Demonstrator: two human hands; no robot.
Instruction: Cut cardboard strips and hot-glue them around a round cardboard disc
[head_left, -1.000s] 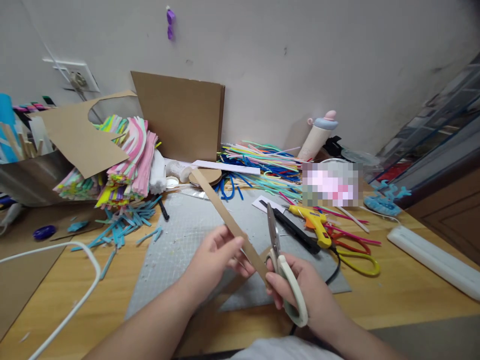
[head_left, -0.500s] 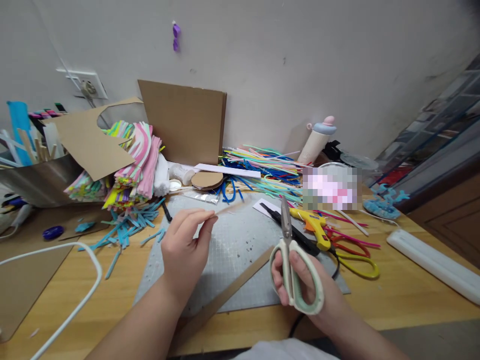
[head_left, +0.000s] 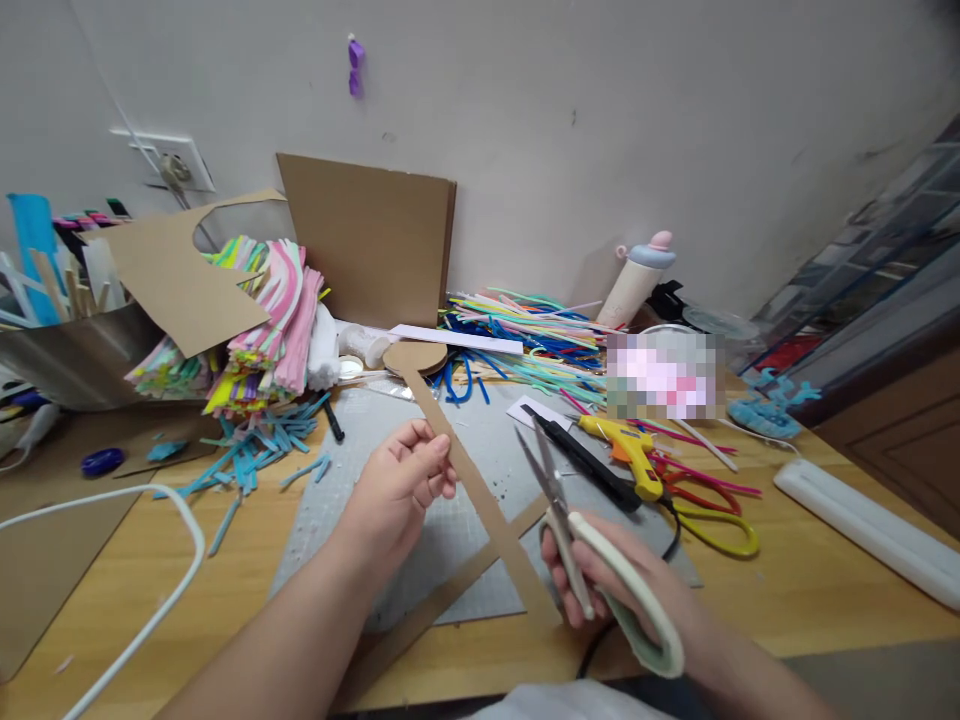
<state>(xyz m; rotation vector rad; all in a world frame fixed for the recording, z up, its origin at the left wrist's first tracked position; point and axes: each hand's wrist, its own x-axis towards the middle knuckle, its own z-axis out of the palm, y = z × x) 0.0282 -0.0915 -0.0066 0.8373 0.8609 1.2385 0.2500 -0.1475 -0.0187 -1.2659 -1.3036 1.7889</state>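
Observation:
My left hand (head_left: pixel 409 480) pinches a long, narrow cardboard strip (head_left: pixel 480 490) by its edge, thumb against curled fingers. The strip slants from near the round cardboard pieces (head_left: pixel 416 357) down toward my right hand. In my right hand (head_left: pixel 600 560) is a pair of scissors (head_left: pixel 555 490) with pale green and white handles; the blades are parted and point up and away. The blades are apart from the strip, to its right. A second cardboard strip (head_left: pixel 457 590) lies under the first, crossing it on the grey cutting mat (head_left: pixel 337 520).
A yellow glue gun (head_left: pixel 630 455) and a black bar-shaped tool (head_left: pixel 581 460) lie right of the mat. Pipe cleaners (head_left: pixel 525 325) pile up along the wall. A metal bowl (head_left: pixel 82 360) stands left, a white cable (head_left: pixel 191 520) loops in front, and a white lamp bar (head_left: pixel 862 525) lies right.
The strip in my left hand has swung from edge-on to flat in view. My left hand has turned and moved slightly right. The scissors have tilted left and their blades have opened.

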